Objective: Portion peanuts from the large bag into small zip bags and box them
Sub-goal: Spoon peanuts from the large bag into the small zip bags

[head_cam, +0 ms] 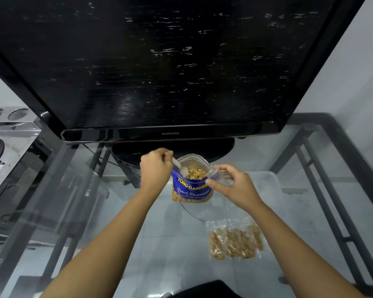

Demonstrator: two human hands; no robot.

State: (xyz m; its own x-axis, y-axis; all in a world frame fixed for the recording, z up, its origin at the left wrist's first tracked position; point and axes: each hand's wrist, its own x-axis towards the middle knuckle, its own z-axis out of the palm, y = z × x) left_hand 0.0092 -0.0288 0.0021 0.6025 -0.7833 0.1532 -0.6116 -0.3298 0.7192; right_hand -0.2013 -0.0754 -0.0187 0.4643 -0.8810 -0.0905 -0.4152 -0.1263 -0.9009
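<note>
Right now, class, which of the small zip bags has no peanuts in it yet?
The empty zip bag pinched in the right hand beside the large bag; the filled zip bags lie on the glass table.

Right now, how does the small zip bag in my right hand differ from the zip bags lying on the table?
The held zip bag is empty and lifted beside the large peanut bag; the filled zip bags hold peanuts and lie flat on the glass table. All are small and clear plastic.
</note>
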